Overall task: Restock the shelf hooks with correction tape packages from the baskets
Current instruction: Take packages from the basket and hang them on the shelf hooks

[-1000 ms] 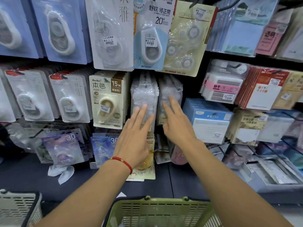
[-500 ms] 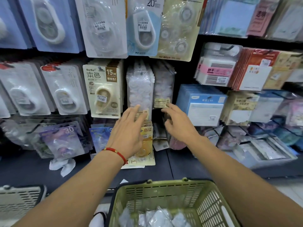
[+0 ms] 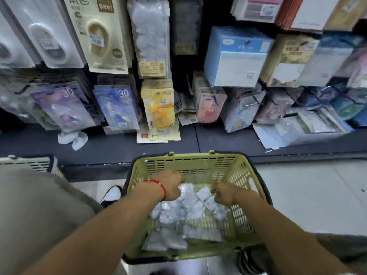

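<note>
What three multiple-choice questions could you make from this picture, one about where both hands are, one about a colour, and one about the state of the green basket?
1. Where are both hands?
A. On the shelf hooks
B. Inside the green slotted plastic basket
C. On the white basket

2. What colour is the string bracelet on the left wrist?
A. Red
B. Blue
C. Black

3. What state is the green basket in?
A. Empty
B. Overturned
C. Holding a pile of clear plastic packages

Answers:
1 B: the left hand and right hand both reach down inside the green slotted plastic basket.
2 A: the string bracelet is plainly red.
3 C: the basket stands upright with clear plastic packages heaped in it.
</note>
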